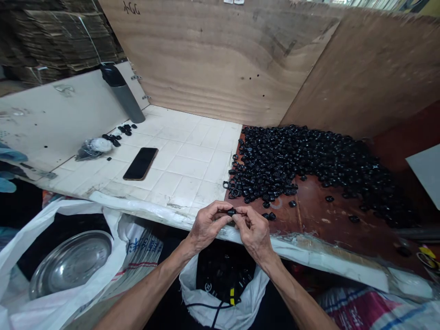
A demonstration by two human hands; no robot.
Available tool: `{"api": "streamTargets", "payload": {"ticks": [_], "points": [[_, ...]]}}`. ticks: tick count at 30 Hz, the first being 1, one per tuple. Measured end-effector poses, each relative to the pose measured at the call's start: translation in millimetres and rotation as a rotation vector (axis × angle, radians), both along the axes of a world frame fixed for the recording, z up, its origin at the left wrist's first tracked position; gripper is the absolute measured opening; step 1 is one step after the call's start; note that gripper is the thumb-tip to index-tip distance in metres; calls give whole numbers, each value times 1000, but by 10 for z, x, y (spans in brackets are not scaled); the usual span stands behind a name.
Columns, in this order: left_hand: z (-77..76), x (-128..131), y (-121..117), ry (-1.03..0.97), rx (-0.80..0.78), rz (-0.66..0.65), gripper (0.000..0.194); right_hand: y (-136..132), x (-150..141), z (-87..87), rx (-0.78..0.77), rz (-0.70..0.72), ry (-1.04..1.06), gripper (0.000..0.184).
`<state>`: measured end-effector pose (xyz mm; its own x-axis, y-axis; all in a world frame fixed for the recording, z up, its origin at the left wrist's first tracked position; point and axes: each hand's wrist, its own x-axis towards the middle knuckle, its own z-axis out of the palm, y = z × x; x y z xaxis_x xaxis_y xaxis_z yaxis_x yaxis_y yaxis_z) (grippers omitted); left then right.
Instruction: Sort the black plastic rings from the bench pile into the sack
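Between my two hands, just above the table's front edge, is a small black plastic part (231,211). My left hand (209,224) pinches it from the left with thumb and forefinger. From the right, the fingertips of my right hand (253,231) close on the same part. The fingers hide much of its shape. A large heap of similar black parts (282,156) spreads over the brown board (309,215) beyond my right hand. Below my hands, an open white sack (256,302) has black pieces inside.
On the white tiled surface (185,158) lie a phone (140,163) and a crumpled plastic bag (94,149); a grey bottle (125,96) stands behind. A metal bowl (74,261) sits in the white sack (17,275) at left. Plywood panels (213,59) wall off the back.
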<state>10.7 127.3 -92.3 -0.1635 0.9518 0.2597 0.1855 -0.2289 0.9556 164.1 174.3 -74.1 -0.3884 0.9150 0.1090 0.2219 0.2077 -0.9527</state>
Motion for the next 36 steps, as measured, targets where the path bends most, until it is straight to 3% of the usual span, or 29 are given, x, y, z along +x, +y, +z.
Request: {"api": "streamTargets", "payload": {"ticks": [4, 6, 8, 10, 14, 17, 21, 26, 31, 36], "points": [[80, -71, -68, 266, 167, -14, 17, -141, -43, -53, -427, -3, 182, 22], [119, -158, -86, 298, 168, -110, 15, -160, 13, -109, -475, 41, 158, 26], [125, -244, -46, 304, 60, -223, 14, -103, 109, -153, -339, 59, 10, 28], [78, -281, 75, 350, -36, -203, 18, 29, 202, -167, -64, -16, -189, 23], [-78, -151, 472, 566, -15, 174, 28, 349, 233, -141, 436, -189, -543, 16], [-106, -16, 683, 747, -14, 210, 24, 463, 144, -167, 574, -156, -731, 21], [-33, -1, 673, 859, 7, 170, 19, 446, 70, -272, 603, -163, -820, 17], [20, -123, 470, 688, 70, 110, 25, 416, 111, -332, 563, -98, -597, 17], [26, -188, 335, 466, 73, 5, 30, 389, 132, -216, 237, -43, -79, 16], [41, -175, 252, 244, -22, -63, 44, 285, 68, -83, 141, 57, 28, 26]]}}
